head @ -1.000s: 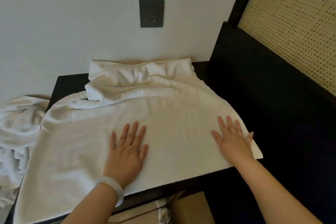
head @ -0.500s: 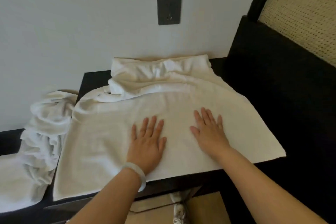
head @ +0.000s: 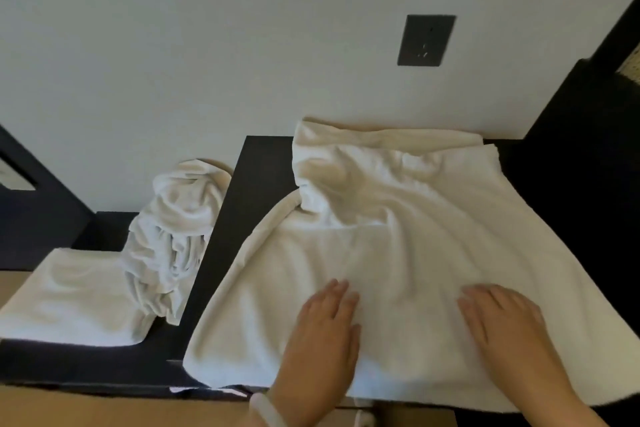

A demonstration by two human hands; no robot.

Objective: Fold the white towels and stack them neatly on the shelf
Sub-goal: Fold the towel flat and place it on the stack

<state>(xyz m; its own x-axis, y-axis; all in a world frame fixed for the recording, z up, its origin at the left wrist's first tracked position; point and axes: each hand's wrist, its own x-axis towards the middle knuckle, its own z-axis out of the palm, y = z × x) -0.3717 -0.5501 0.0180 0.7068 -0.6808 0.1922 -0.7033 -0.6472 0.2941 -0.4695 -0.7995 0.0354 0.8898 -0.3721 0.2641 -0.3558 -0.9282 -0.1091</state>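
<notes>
- Fingers (head: 341, 298) of the left hand (head: 322, 333), at six o'clock, are laid straight and close together on the wide white terry towel (head: 398, 246); a white bangle (head: 266, 409) is worn at that wrist.
- Fingers (head: 479, 300) of the right hand (head: 502, 326), at five o'clock, are likewise pressed flat, with nothing gripped.
- That towel is spread over the black wooden top (head: 256, 184), with its far edge bunched at twelve o'clock. It is judged soft, light and limp, and best pinched at the near corners.
- A crumpled white towel (head: 176, 236) is heaped at nine o'clock, and a flat folded white towel (head: 72, 298) lies at eight.
</notes>
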